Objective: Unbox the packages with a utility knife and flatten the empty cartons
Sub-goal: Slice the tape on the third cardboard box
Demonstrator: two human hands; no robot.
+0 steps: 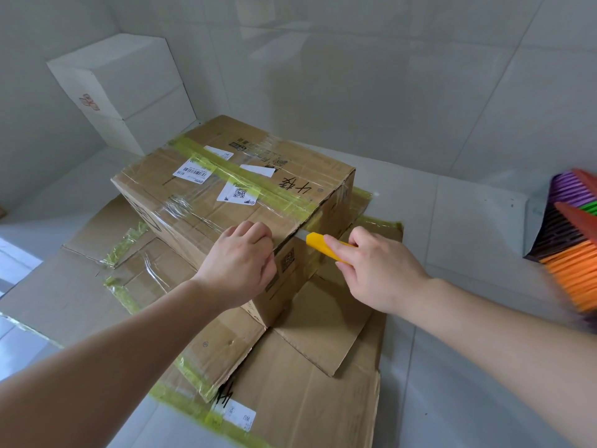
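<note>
Centrally, a taped brown corrugated carton (pixel 226 185) sits on flattened cardboard sheets (pixel 307 392). Curled left hand (pixel 240 271) grips its near top edge; right hand (pixel 376 270) pinches a yellow plastic utility knife (pixel 323 247), blade apparently at that corner seam.

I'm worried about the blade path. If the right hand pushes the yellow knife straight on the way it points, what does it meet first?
Most likely the near top corner of the taped carton: the knife in the right hand points there. The left hand lies just beyond, though depth is unclear.
</note>
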